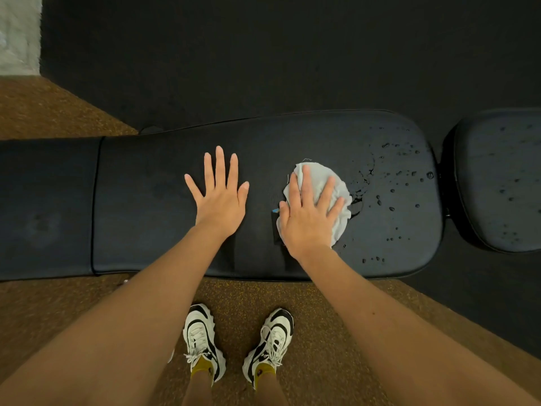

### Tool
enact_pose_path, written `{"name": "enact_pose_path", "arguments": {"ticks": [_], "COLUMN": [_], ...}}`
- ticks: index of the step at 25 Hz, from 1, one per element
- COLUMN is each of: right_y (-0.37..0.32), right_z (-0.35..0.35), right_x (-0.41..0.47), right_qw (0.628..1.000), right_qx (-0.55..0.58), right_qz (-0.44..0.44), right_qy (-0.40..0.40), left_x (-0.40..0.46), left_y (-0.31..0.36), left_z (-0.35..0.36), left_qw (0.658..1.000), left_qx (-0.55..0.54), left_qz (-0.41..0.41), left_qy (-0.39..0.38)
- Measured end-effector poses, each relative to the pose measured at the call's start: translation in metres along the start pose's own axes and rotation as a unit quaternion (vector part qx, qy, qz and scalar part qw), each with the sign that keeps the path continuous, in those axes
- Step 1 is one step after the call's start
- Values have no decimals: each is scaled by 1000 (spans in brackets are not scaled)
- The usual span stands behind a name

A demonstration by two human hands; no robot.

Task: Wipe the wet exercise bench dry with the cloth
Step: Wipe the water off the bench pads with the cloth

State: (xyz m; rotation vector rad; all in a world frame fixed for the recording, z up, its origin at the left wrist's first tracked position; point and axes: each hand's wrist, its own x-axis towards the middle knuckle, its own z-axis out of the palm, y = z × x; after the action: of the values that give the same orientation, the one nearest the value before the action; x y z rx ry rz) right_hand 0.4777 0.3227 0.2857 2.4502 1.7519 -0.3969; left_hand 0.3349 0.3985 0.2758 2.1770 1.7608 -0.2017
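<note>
A long black padded exercise bench [146, 206] runs left to right in front of me. Water drops and a small puddle [389, 183] cover its right end. A crumpled white cloth [328, 183] lies on the pad just left of the puddle. My right hand [307, 212] presses flat on the cloth with fingers spread. My left hand [219, 194] rests flat on the dry pad to the left, fingers apart, holding nothing.
A separate black seat pad [500, 183] at the right also carries drops. A darker pad section [44, 209] continues at the left. My two white-and-black shoes [237, 344] stand on brown speckled floor [316, 361]. Black matting [263, 54] lies beyond the bench.
</note>
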Motion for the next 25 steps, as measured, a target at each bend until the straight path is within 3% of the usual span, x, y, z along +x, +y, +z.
{"name": "enact_pose_path", "arguments": {"ticks": [2,6,8,14,21,25], "right_y": [15,28,12,26,22,15], "right_z": [1,6,10,13,15,22], "right_x": [7,-2,-15,-21,-39,-55], "right_qw": [1000,994,993,1000,995,999], "right_qx": [-14,8,23,-15,18,-2], "right_qz": [-23,97,115,-8,88,-25], "right_qy": [3,55,33,20,44,34], "left_x": [0,-1,0,0,-23,-21], "left_y": [-1,-2,-1,1,16,13], "left_z": [-2,-2,-1,-4,6,6], "left_qw": [1000,1000,1000,1000,1000,1000], "left_qx": [-6,-14,-11,-13,-14,-16], "left_qz": [7,10,7,-2,-17,-12], "left_qy": [-6,-11,-8,-19,-13,-22]}}
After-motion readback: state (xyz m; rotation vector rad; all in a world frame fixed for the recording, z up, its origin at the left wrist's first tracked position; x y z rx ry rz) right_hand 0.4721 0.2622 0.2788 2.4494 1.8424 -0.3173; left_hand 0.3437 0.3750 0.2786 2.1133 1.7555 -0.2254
